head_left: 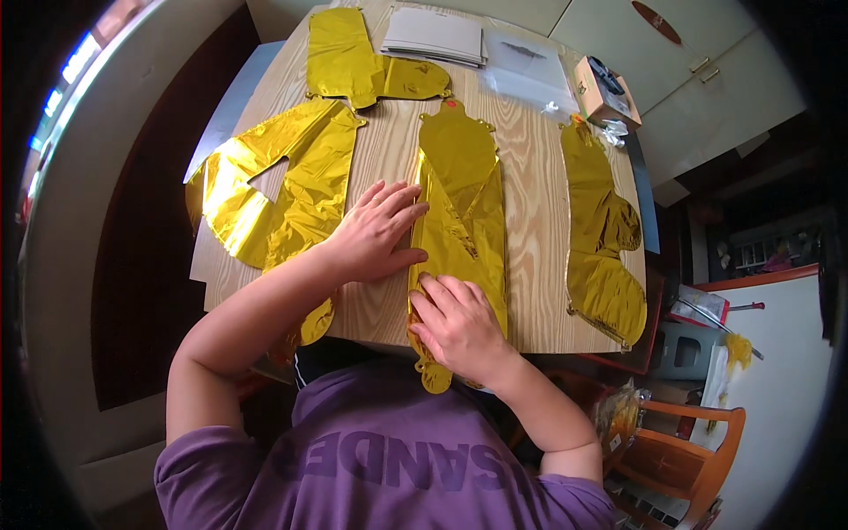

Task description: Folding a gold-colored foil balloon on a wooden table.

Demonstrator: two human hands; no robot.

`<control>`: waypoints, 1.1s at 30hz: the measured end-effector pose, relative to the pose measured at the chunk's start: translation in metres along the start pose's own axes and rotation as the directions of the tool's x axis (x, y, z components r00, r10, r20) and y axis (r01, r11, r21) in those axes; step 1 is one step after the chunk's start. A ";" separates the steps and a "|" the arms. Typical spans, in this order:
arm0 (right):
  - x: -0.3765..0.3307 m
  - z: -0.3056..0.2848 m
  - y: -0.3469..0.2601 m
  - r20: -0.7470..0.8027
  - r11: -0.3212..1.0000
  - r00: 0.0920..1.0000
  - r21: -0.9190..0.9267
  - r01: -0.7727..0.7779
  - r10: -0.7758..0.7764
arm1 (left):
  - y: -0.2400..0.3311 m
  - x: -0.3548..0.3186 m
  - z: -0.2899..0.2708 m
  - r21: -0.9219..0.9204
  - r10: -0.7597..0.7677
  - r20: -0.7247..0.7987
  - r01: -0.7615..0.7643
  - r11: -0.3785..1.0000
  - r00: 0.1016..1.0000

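A flat gold foil balloon [464, 181], folded lengthwise into a long strip, lies in front of me with its narrow end toward my body. My left hand [382, 231] rests palm down along the strip's left edge, fingers stretched out and touching the foil. Closer to me, my right hand [458, 322] lies on the lower part of the same strip, its fingers spread and slightly bent. Left of them is a gold foil balloon [314, 190] shaped like a letter A. Beyond that is an L-shaped gold foil balloon [340, 57]. Another gold foil balloon [596, 225] lies at the right.
On the wooden table [537, 265], a stack of white sheets [433, 34] and clear plastic sleeves [530, 66] lie at the far side. A small wooden box [609, 97] holding a dark item stands at the far right. A wooden chair [680, 459] is at lower right.
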State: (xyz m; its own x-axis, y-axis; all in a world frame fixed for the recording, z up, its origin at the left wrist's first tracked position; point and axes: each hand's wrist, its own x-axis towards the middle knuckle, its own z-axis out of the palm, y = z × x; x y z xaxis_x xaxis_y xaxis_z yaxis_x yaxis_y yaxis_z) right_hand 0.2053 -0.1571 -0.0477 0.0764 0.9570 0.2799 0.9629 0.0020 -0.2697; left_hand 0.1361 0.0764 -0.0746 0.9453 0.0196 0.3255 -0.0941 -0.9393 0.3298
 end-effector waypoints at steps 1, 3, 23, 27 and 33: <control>0.001 -0.001 0.000 0.001 1.000 1.000 0.000 -0.003 0.003 | -0.001 0.001 0.000 0.014 0.007 0.007 -0.007 1.000 1.000; 0.005 -0.001 0.000 0.002 1.000 1.000 0.002 -0.008 0.008 | -0.004 0.001 0.001 0.042 0.018 0.021 -0.019 0.999 1.000; -0.007 0.016 -0.022 -0.017 0.990 0.990 -0.036 -0.138 0.137 | -0.060 0.057 0.009 0.152 -0.071 -0.010 0.072 0.986 0.997; -0.011 0.016 -0.032 -0.020 0.985 0.985 -0.017 -0.170 0.169 | -0.064 0.061 0.009 0.158 -0.067 -0.028 0.071 0.985 0.997; -0.010 0.005 -0.028 -0.040 0.987 0.988 0.055 -0.148 0.151 | -0.070 0.053 0.013 0.109 -0.096 -0.163 0.115 0.987 0.982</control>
State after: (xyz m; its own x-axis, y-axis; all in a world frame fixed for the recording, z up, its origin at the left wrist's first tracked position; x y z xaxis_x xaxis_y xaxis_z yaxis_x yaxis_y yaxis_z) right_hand 0.1758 -0.1655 -0.0472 0.2309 0.9339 0.2731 0.9252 -0.1239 -0.3586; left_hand 0.1969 0.1392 -0.0920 0.8864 0.1654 0.4323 0.0496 -0.9625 0.2666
